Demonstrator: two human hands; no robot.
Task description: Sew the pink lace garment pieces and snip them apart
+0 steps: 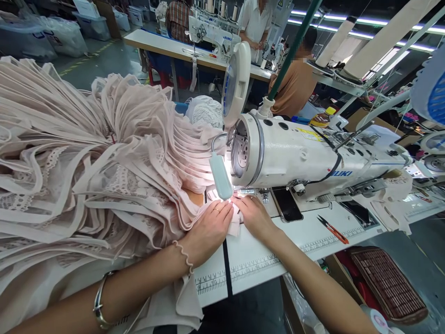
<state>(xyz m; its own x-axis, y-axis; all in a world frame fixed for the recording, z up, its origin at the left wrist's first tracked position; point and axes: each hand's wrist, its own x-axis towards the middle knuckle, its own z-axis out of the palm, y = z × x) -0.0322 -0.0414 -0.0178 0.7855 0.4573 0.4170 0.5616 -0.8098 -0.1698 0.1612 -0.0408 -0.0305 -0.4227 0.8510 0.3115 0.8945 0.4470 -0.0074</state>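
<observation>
In the head view, a white sewing machine stands on the table with its head end over both hands. My left hand is closed on pale pink fabric beside the needle area, its fingers together and pointing forward. From the other side my right hand holds the same fabric, with bent fingers near the needle area. A pale green lamp hangs just above the fingertips and partly hides them; bright light falls there. The needle itself cannot be made out. A large heap of pale pink lace-trimmed garments lies left of my left hand.
Right of my right hand lie a dark phone and orange-handled thread snips. A printed ruler follows the table's front edge. Behind the machine, a person in brown and a person in a white shirt are near other machines.
</observation>
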